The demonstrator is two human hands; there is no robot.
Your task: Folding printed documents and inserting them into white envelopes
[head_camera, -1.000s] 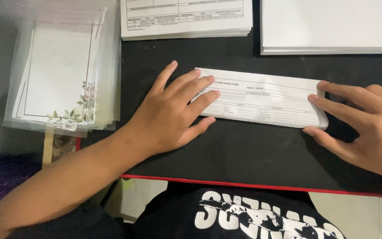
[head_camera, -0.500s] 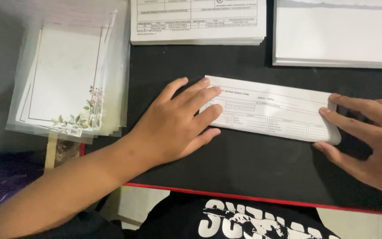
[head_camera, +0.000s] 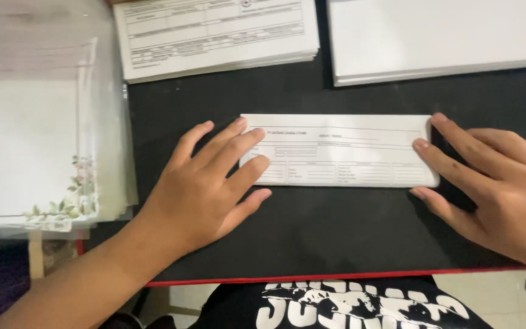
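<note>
While a folded printed form (head_camera: 342, 150) lies flat on the black tabletop (head_camera: 336, 225), its long axis running left to right, both hands bracket it. The left hand (head_camera: 205, 183), fingers spread flat, presses its left end; the right hand (head_camera: 494, 189), also open, touches its right edge with its fingertips. Neither hand grips anything.

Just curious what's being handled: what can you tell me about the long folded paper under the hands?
The folded form is a long white paper strip printed with ruled boxes and lines. It lies flat and level on the black table. The left hand presses its left end; the right hand fingertips touch its right edge.
</note>
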